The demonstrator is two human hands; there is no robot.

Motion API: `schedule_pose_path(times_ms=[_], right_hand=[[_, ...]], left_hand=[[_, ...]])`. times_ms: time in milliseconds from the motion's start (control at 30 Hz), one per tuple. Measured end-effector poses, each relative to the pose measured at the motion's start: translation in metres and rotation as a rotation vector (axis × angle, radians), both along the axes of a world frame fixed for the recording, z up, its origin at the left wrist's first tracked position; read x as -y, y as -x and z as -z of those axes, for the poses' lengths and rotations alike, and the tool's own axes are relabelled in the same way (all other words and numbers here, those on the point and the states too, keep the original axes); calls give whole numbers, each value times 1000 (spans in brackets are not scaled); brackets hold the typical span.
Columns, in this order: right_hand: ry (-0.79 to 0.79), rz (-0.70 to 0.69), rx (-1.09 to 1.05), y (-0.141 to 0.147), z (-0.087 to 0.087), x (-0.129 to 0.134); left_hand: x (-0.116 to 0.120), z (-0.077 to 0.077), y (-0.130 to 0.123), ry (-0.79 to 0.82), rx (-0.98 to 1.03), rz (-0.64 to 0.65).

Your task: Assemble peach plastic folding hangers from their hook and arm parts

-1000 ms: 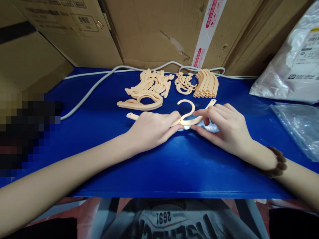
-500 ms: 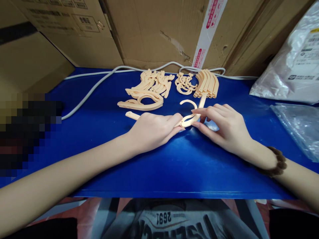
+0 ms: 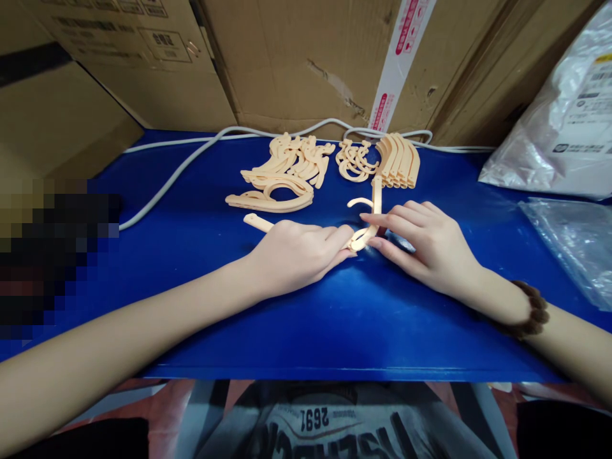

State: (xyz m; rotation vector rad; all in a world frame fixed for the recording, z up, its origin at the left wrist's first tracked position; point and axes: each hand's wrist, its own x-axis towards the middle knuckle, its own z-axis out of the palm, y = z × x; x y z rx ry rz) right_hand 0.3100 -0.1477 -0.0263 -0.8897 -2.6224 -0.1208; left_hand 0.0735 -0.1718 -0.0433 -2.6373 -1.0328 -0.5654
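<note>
A cream plastic hanger piece [image 3: 377,195] with a curved hook [image 3: 359,203] stands between my hands over the blue table. My left hand [image 3: 306,255] is closed on its left part, and one straight end sticks out past the knuckles. My right hand [image 3: 423,245] pinches the right arm of the piece between thumb and fingers, near the bend. The joint at the middle is partly hidden by my left fingertips. Behind lie a stack of curved arms [image 3: 272,196], a pile of short arms [image 3: 301,156], loose hooks [image 3: 354,162] and a row of arms [image 3: 399,159].
Cardboard boxes [image 3: 296,70] line the back of the blue table [image 3: 306,338]. A white cable [image 3: 179,171] runs along them. Plastic bags [image 3: 549,140] lie at the right, and a blurred dark area covers the left edge.
The hanger's right arm has swung to a more upright position, and the hook has tipped lower behind it. My left hand has shifted slightly right and nearer to me.
</note>
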Motion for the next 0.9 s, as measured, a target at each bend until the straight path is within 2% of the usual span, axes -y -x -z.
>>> schedule_pose_path(times_ms=[167, 367, 533, 767, 900], right_hand=[[61, -51, -15, 0, 2, -2], [107, 22, -100, 1, -1, -1], [105, 98, -176, -1, 1, -6], [121, 210, -193, -6, 9, -14], [150, 206, -214, -8, 12, -18]], left_hand=[[1, 1, 0, -54, 11, 62], [1, 1, 1, -62, -53, 179], [1, 1, 1, -95, -51, 188], [-2, -2, -1, -52, -59, 158], [-6, -2, -1, -4, -21, 167]])
